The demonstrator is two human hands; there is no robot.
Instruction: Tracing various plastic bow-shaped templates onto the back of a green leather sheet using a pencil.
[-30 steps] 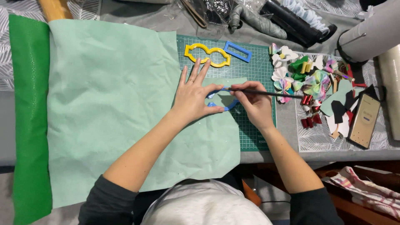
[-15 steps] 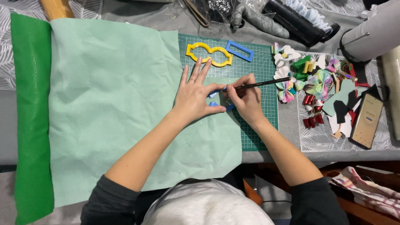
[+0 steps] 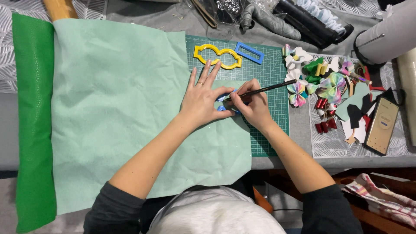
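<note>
Counter (image 3: 277,164) runs the full width of the view, grey top, front edge visible along the lower right. A grey cloth with a pale leaf pattern (image 3: 333,146) covers it at right, and the same pattern shows at far left. Top strip is a wrinkled plain grey fabric (image 3: 143,19). Below the counter edge, dark space with brown wood (image 3: 381,173) at right, and a striped pink and white cloth (image 3: 381,201) lying down there. Light is even and soft from above, short faint shadows, no hard glare. Walls, windows and open floor are out of frame.
</note>
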